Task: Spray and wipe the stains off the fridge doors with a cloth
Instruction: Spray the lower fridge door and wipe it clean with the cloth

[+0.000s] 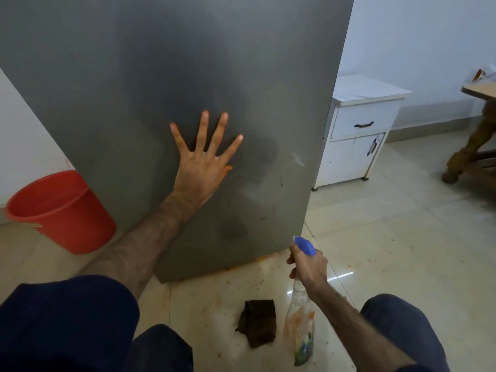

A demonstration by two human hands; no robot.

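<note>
**Spray stage: bottle aimed at the lower door, cloth waiting on the floor**

At far left a red bucket (57, 210) stands on the floor beside the fridge. The grey fridge door (166, 76) fills the middle of the view, and the left hand (201, 162) lies flat against it, fingers straight and spread wide, bracing. Dark damp-looking patches, a pale smear and small specks mark the door to the right of and below that hand, so the surface is not yet clean.

Near the bottom centre, a brown cloth (259, 322) lies crumpled on the tiled floor (389, 251), well apart from both hands. Just right of it, the right hand (308, 267) curls round the neck of a clear spray bottle (300, 326), its blue nozzle (304, 245) pointing at the door's lower right corner.

Judging by this, spraying is the step in hand. Next, the bottle must go down and the cloth be picked up for wiping. Orange spatter along the door's foot will need attention too.
</note>
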